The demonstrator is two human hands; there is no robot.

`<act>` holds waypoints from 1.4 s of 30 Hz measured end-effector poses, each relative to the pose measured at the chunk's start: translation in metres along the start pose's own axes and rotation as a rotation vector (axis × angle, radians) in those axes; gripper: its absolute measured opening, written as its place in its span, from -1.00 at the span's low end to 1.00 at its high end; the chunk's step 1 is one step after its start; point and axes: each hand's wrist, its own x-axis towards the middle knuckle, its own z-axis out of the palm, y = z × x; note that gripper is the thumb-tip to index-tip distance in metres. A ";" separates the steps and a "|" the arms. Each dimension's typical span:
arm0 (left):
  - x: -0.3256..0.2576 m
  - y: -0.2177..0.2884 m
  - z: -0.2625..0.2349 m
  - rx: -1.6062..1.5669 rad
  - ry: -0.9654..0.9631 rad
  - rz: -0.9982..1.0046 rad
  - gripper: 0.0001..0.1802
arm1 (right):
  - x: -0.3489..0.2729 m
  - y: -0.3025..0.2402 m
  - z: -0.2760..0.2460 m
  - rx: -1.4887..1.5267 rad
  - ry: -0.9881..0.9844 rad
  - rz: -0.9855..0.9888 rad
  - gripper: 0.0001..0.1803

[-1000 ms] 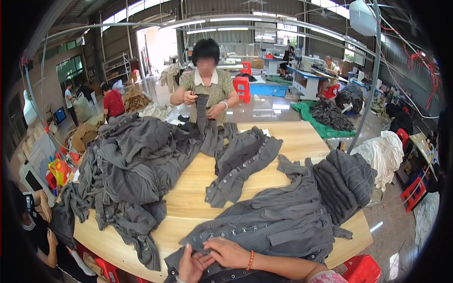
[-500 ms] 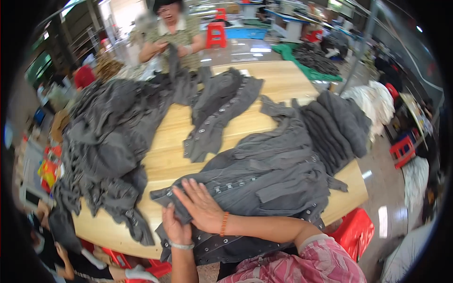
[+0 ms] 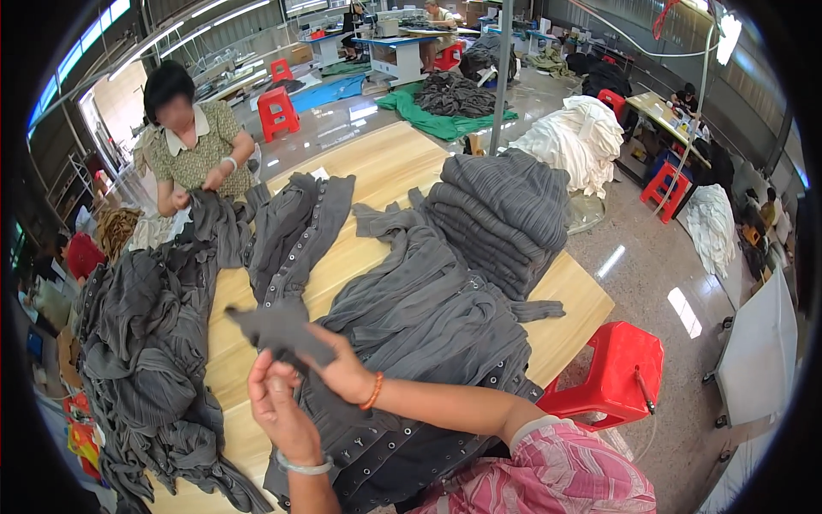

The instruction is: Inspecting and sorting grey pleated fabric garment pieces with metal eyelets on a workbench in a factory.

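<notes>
A dark grey garment [image 3: 402, 313] with rows of metal snaps or eyelets along its edges is spread on the table in front of me. My right hand [image 3: 344, 367], wearing an orange bead bracelet, grips a raised end of it. That lifted part looks blurred, standing up off the table. My left hand [image 3: 284, 411], with a pale bangle, pinches at the lower edge of the same raised part, close to the right fingers. Exactly what lies between the left fingertips is partly hidden.
Folded grey garments [image 3: 497, 218] are stacked at the table's far right; a loose grey heap [image 3: 141, 368] covers the left. Another snapped grey garment [image 3: 295, 231] lies between. Across the wooden table [image 3: 402, 154], a co-worker [image 3: 201, 141] handles grey cloth. A red stool [image 3: 612, 373] stands at right.
Both hands, flat or resting on the garment before, have lifted its end off the table and hold it up. The view has swung rightward and up.
</notes>
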 end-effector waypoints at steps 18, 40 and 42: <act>-0.030 -0.093 0.112 1.178 -0.795 0.159 -0.03 | -0.029 -0.065 -0.262 0.475 0.520 0.089 -0.66; -0.042 -0.051 0.077 -0.504 -0.291 -1.228 -0.59 | -0.046 -0.076 -0.226 -1.433 -0.219 -0.068 -0.56; -0.052 -0.052 0.086 -0.529 -0.294 -1.269 -0.52 | -0.042 -0.077 -0.221 -1.443 -0.216 -0.089 -0.57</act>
